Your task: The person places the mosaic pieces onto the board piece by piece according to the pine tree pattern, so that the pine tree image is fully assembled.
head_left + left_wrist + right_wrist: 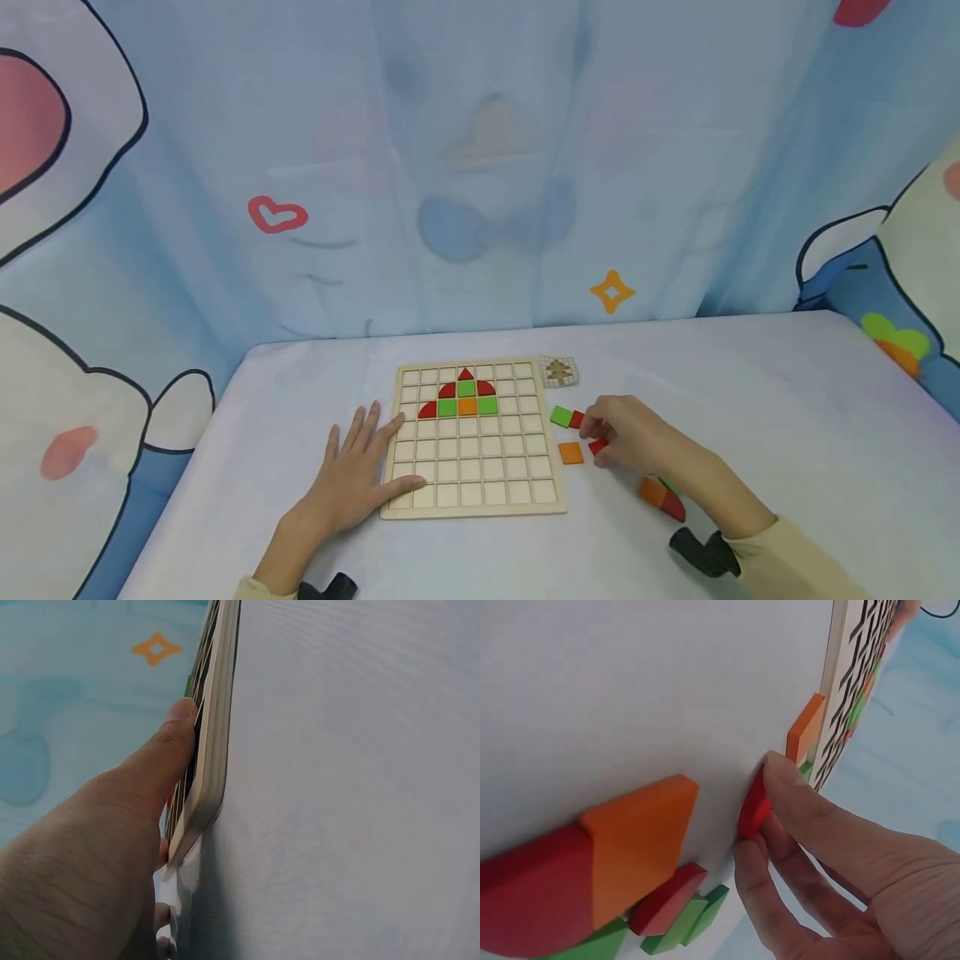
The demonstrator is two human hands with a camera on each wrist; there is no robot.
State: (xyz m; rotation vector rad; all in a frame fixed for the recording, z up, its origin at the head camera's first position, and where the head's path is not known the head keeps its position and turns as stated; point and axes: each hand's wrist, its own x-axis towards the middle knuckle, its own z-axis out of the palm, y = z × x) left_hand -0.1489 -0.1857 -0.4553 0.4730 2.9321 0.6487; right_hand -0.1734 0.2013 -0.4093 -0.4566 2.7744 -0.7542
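Note:
A wooden grid board lies on the white table. In its upper rows, red, green and orange pieces form a stepped shape, with a red triangle at the top. My left hand rests on the board's left edge with spread fingers; its thumb lies over the rim in the left wrist view. Right of the board, my right hand pinches a red piece between thumb and fingers. Near those fingers lie a green square, another red piece and an orange square.
A small pattern card sits by the board's upper right corner. Under my right forearm are more pieces, among them an orange square, a dark red curved piece and several green ones. A printed blue curtain hangs behind the table.

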